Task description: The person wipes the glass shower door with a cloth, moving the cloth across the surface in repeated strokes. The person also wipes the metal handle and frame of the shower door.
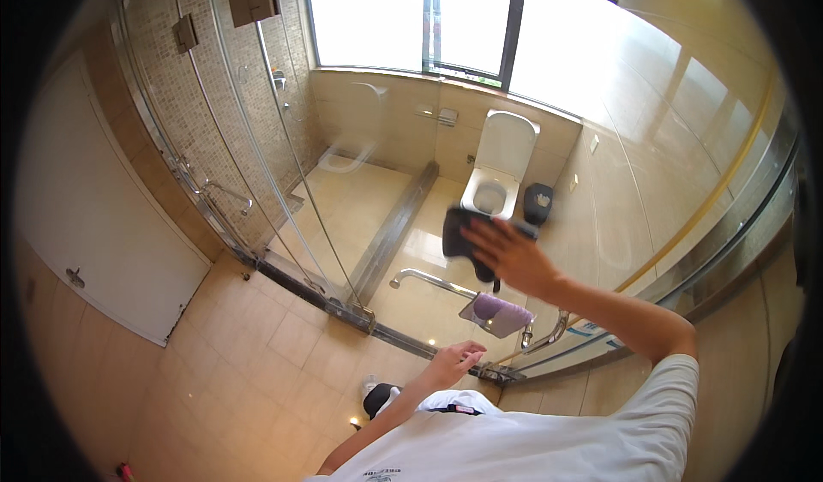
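My right hand is spread over a dark cloth, which looks pressed flat to a clear glass door panel; the cloth is slightly blurred. Below it, a chrome door handle curves across, and a purple cloth is draped over it. My left hand hovers in front of my waist, near the purple cloth but apart from it. It holds nothing, its fingers loosely bent and apart.
Beyond the glass stand a toilet with its lid up and a black waste bin. Glass shower panels with another chrome handle rise at left. A dark threshold crosses the tiled floor. A white door is far left.
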Demonstrator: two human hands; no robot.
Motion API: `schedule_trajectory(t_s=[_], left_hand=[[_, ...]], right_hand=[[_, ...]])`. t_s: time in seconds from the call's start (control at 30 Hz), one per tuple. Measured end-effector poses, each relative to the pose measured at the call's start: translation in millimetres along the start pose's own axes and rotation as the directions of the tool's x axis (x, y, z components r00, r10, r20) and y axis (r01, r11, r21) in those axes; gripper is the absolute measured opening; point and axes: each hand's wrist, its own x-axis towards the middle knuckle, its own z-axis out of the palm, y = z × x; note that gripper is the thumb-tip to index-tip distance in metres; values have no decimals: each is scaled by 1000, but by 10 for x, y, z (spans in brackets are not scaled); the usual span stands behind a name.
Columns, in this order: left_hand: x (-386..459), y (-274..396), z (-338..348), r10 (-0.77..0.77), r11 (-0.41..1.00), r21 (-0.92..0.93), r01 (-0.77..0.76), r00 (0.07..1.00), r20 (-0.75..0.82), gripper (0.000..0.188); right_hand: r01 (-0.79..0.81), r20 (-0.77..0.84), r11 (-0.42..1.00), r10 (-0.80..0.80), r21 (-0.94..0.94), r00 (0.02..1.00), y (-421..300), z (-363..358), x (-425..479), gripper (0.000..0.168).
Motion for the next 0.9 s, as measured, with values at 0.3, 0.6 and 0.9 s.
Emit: schedule_trajectory(t_s=[0.3,0.6,0.9], left_hand=[[-79,-295,-332,-51,998,-36,51,999,14,30],[-211,-501,-1076,15,999,28,-21,979,205,28],[-150,-822,-1817,-57,988,153,-2,923,380,30]], right_hand=[[-261,-424,889,415,376,805,660,-772,895,28],[-151,-287,882,301,446,909,215,-400,1249,43],[-469,-470,839,543,275,696,63,-268,1641,16]])
